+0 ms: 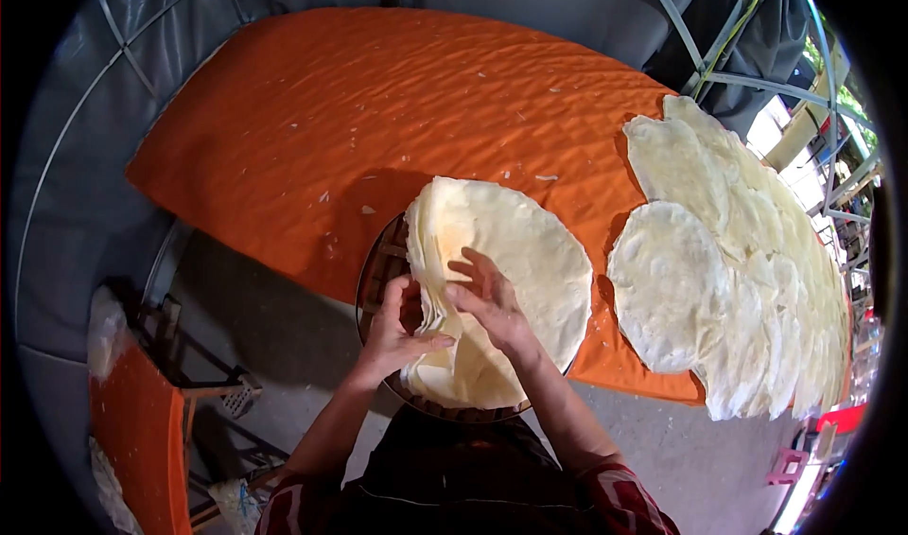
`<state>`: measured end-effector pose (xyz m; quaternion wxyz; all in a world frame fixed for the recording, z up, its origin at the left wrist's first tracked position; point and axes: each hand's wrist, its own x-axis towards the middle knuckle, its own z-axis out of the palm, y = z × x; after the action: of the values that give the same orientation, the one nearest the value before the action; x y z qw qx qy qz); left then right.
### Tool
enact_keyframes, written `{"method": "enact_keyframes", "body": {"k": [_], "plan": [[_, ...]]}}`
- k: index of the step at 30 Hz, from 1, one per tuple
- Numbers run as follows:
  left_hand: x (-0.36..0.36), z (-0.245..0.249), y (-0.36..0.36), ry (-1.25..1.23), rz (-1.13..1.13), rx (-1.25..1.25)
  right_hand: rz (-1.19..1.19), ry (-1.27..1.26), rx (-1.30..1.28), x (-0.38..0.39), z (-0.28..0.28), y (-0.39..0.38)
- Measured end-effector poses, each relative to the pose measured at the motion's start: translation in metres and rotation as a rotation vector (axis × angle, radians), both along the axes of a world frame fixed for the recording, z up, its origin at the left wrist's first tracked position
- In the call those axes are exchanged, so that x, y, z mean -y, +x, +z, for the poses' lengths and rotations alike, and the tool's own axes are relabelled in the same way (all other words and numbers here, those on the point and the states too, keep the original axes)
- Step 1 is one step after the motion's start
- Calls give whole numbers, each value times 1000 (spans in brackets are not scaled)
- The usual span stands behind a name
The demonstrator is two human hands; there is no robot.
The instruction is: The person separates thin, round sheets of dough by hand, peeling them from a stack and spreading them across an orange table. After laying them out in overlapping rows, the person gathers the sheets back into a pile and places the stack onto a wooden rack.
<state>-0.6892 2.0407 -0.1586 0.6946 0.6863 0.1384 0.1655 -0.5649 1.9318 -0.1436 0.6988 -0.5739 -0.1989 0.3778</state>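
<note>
A stack of thin, pale round flatbreads (pixel 539 251) lies on a round slatted tray (pixel 378 270) in front of me. The left side of the stack is lifted and folded over, so several layered edges show. My left hand (pixel 386 336) curls around these folded edges from the left, thumb and fingers on either side of them. Over the fold, my right hand (pixel 492 308) reaches in from the right with its fingers spread and lightly bent, fingertips at the raised layers. The undersides of the lifted sheets are hidden.
A large orange cloth (pixel 284 138) covers the table, scattered with small pale flakes. More flatbreads (pixel 667 280) overlap along its right end. At lower left stands a smaller orange-covered table (pixel 142 440) with plastic bags. Grey sheeting (pixel 76 157) on metal poles encloses the far side.
</note>
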Motion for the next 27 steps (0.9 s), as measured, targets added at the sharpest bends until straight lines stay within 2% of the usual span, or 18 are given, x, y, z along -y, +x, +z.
{"method": "enact_keyframes", "body": {"k": [1, 4, 8, 11, 14, 17, 19, 20, 21, 22, 23, 25, 27], "plan": [[-1, 1, 2, 31, -8, -1, -52, -56, 60, -10, -2, 3], [-2, 14, 5, -85, -41, -104, 41, -160, 115, -21, 13, 14], [-4, 11, 7, -110, -28, -40, 79, -104, 87, -20, 14, 22], [-2, 13, 7, -138, -13, 14, 118, -196, -7, -17, 15, 28], [-3, 13, 7, -97, -20, 10, 137, -95, 26, -18, -4, 32], [0, 20, 8, -108, 3, -13, 13, -138, 364, -27, -25, 33], [0, 17, 10, -157, 28, 6, 16, -501, 707, -26, -8, 17], [-1, 12, 10, -78, 52, -21, 18, -685, 877, -29, 2, 8], [-3, 5, 9, 0, 75, -49, 94, -747, 932, -35, -5, 2], [-5, 1, 8, 79, 96, -77, 97, -708, 903, -36, -6, -1], [-4, 1, 8, -18, 151, -113, 97, -669, 875, -37, -6, -2], [-10, -3, 7, 62, 213, -95, 78, -511, 871, -33, -12, -1], [-24, -24, 4, 178, 285, -179, 1, -362, 794, -19, -37, 2]]}}
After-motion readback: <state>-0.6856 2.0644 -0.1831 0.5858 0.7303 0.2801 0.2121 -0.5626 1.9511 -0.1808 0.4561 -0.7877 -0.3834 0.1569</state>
